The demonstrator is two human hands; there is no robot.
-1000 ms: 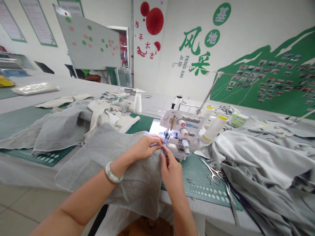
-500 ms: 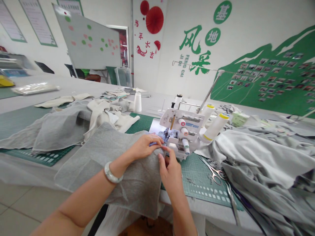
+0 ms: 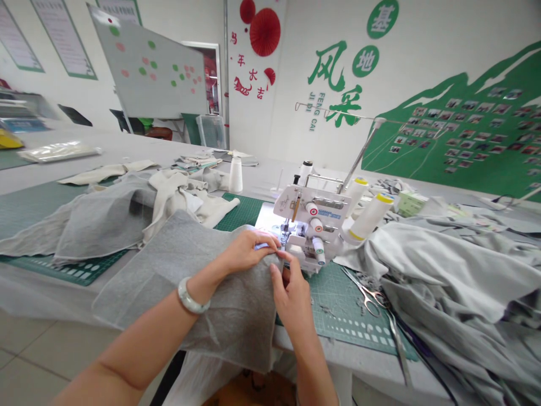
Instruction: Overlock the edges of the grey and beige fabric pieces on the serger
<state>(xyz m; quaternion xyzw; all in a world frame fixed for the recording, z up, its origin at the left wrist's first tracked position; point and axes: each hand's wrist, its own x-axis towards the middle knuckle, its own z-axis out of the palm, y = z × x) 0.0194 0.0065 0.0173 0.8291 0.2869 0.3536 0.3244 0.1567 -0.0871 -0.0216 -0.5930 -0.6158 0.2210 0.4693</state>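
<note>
A grey fabric piece (image 3: pixel 236 304) lies across the table's front edge, its far right corner close to the needle area of a white overlock sewing machine (image 3: pixel 313 206). My left hand (image 3: pixel 251 248), with a pale bangle on the wrist, pinches the fabric's edge just in front of the lit presser foot. Close beside it, my right hand (image 3: pixel 292 285) grips the same edge between thumb and forefinger. The fingertips of both hands nearly meet. The front part of the fabric hangs down over the edge.
Scissors (image 3: pixel 369 299) and thread scraps lie on the green cutting mat (image 3: pixel 346 321). Heaped grey cloth (image 3: pixel 456 276) covers the right side. More fabric pieces (image 3: pixel 110 214) lie at the left. A white thread cone (image 3: pixel 235 175) stands behind, and yellow-topped cones (image 3: pixel 372 217) stand by the machine.
</note>
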